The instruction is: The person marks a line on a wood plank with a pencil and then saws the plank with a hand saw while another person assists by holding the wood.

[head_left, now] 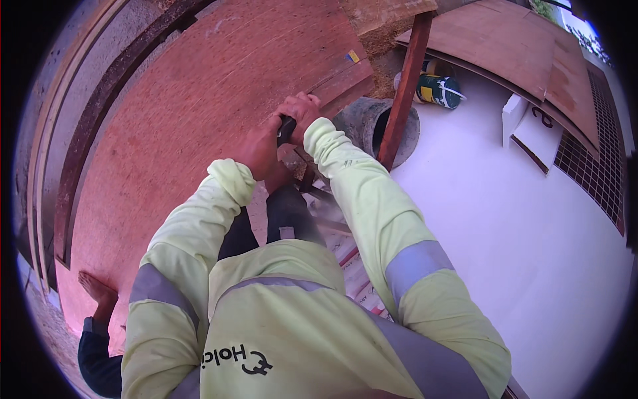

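Observation:
Both hands meet over the right edge of a large reddish wooden sheet (199, 100). My left hand (258, 149) is closed round a tool with a black handle (286, 129). Just beyond it, my right hand (300, 110) is closed too, at the far side of the same handle. The rest of the tool is hidden by the hands, so its kind does not show. A straight line or cut runs across the sheet to the right of my hands, near a small yellow and blue sticker (352, 56). Below the hands a bare foot (279, 176) shows.
A reddish timber post (404, 93) stands close on the right, before a grey bucket (359, 123) on its side. Sawdust (382, 66) lies beyond. A green container (438, 91) rests on the white surface (492, 219). Another bare foot (98, 287) is at lower left.

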Demonstrator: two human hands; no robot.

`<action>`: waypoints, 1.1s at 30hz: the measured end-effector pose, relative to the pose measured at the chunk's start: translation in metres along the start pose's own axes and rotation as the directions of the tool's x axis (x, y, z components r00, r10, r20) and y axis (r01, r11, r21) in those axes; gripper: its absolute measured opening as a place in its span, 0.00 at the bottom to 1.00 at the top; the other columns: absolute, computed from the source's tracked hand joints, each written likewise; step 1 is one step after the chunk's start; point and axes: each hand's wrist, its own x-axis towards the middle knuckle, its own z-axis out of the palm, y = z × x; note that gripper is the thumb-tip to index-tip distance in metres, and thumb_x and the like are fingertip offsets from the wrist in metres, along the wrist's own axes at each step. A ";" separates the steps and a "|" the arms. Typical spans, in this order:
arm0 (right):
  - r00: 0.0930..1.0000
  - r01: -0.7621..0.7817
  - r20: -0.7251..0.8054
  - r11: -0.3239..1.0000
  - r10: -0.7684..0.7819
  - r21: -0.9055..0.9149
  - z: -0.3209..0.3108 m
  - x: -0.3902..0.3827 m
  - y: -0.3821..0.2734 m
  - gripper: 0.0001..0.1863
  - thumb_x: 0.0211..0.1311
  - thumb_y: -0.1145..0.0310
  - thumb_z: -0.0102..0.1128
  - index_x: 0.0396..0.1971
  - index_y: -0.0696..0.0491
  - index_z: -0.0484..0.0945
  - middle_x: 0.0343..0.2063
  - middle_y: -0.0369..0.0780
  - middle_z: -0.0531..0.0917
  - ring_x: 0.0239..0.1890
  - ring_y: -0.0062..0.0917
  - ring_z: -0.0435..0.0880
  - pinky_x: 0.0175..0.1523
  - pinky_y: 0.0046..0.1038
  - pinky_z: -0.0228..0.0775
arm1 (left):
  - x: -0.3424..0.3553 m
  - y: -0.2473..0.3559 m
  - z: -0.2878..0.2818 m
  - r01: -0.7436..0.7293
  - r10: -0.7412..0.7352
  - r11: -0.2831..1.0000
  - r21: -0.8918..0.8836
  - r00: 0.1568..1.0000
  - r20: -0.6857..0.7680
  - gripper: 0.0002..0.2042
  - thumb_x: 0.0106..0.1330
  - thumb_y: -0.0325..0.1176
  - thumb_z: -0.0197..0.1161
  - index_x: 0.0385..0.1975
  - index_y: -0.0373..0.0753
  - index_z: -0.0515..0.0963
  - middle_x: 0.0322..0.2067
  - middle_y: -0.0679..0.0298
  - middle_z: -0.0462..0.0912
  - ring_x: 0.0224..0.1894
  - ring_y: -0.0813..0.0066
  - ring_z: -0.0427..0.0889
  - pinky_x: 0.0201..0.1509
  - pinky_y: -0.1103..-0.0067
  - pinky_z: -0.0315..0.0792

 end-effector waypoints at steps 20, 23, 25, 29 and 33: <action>0.997 0.079 -0.003 0.982 -0.080 0.174 -0.006 -0.030 -0.100 0.11 0.34 0.57 0.72 0.23 0.38 0.83 0.30 0.30 0.78 0.44 0.32 0.73 0.58 0.46 0.54 | -0.095 0.035 -0.059 0.228 -0.239 0.968 0.104 0.966 0.102 0.23 0.55 0.24 0.64 0.53 0.37 0.71 0.33 0.41 0.82 0.37 0.40 0.82 0.38 0.58 0.74; 0.985 0.174 -0.056 0.963 -0.166 0.207 -0.012 -0.056 -0.187 0.15 0.34 0.58 0.71 0.29 0.37 0.82 0.30 0.30 0.76 0.43 0.30 0.73 0.58 0.43 0.53 | -0.177 0.076 -0.105 0.268 -0.278 0.957 0.115 0.957 0.083 0.20 0.57 0.23 0.63 0.50 0.38 0.72 0.30 0.43 0.82 0.34 0.40 0.82 0.35 0.61 0.75; 0.979 0.202 -0.051 0.949 -0.195 0.241 -0.011 -0.056 -0.185 0.14 0.35 0.58 0.71 0.29 0.38 0.82 0.30 0.30 0.76 0.44 0.30 0.73 0.59 0.43 0.52 | -0.191 0.080 -0.110 0.293 -0.300 0.949 0.119 0.953 0.049 0.19 0.57 0.22 0.61 0.51 0.39 0.72 0.30 0.43 0.81 0.33 0.41 0.82 0.35 0.61 0.75; 0.988 0.153 0.008 0.977 -0.156 0.150 0.001 0.002 -0.100 0.06 0.49 0.57 0.65 0.24 0.41 0.79 0.28 0.33 0.76 0.38 0.29 0.77 0.57 0.43 0.57 | -0.099 0.019 -0.065 0.274 -0.285 0.950 0.149 0.956 0.065 0.20 0.55 0.27 0.61 0.50 0.38 0.71 0.32 0.44 0.82 0.34 0.41 0.81 0.37 0.58 0.75; 0.990 0.087 0.118 0.995 -0.080 -0.054 -0.019 0.008 0.007 0.06 0.47 0.63 0.67 0.26 0.42 0.81 0.29 0.33 0.78 0.37 0.31 0.78 0.50 0.41 0.64 | -0.014 0.015 -0.024 0.092 -0.099 0.990 0.104 0.993 0.066 0.18 0.59 0.33 0.59 0.49 0.37 0.73 0.37 0.44 0.82 0.40 0.43 0.82 0.44 0.59 0.75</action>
